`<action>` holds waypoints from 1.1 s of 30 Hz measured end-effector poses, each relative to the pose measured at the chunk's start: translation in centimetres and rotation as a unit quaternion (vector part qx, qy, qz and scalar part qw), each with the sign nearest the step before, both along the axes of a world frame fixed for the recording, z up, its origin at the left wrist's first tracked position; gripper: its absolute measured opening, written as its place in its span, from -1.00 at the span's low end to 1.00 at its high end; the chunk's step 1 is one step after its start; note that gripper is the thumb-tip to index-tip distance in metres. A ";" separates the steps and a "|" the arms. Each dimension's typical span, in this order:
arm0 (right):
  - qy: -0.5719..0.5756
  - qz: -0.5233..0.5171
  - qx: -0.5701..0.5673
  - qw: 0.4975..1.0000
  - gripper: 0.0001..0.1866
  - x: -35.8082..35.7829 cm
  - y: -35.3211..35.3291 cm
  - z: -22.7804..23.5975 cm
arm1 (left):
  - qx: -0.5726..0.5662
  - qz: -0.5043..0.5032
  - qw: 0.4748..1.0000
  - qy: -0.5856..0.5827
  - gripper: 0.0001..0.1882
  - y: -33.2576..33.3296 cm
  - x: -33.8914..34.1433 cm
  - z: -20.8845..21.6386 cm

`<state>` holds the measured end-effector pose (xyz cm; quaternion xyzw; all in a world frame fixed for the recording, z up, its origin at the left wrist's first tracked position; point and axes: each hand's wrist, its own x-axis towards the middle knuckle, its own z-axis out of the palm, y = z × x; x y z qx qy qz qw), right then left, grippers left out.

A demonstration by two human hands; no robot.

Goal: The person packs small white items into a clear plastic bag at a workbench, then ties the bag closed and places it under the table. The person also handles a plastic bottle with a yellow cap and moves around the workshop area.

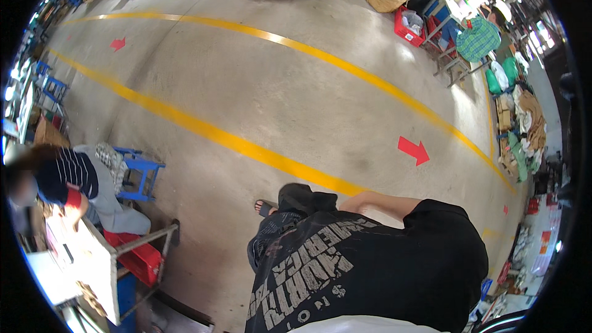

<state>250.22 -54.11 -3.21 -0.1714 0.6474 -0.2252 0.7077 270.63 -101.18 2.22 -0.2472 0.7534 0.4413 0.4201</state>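
A person in a black printed shirt stands on a concrete floor, seen from above at lower centre. One bare forearm crosses behind the back; both hands are hidden, so their state cannot be told. Nothing is being handled. A sandalled foot points to the yellow line. At the left, a seated person works at a tabletop. This looks like walking between stations; any next grasp first calls for reaching a work spot.

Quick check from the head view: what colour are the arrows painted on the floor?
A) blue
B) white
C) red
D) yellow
C: the arrow just past the yellow line is red, as is a smaller one farther off on the concrete floor.
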 end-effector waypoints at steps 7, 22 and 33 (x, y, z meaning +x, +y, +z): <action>0.056 -0.089 -0.069 0.992 -0.75 -7.4 -7.3 2.1 | -0.013 -0.044 0.999 -0.021 -0.62 -11.4 -14.8 0.3; -0.103 -0.164 -0.101 0.976 -0.77 -52.3 -25.5 10.5 | 0.002 0.062 0.995 -0.080 -0.61 -25.0 -37.6 4.2; 0.027 0.002 -0.125 0.992 -0.82 -78.1 -48.8 6.0 | 0.076 0.080 0.993 -0.032 -0.61 -40.5 -63.5 0.7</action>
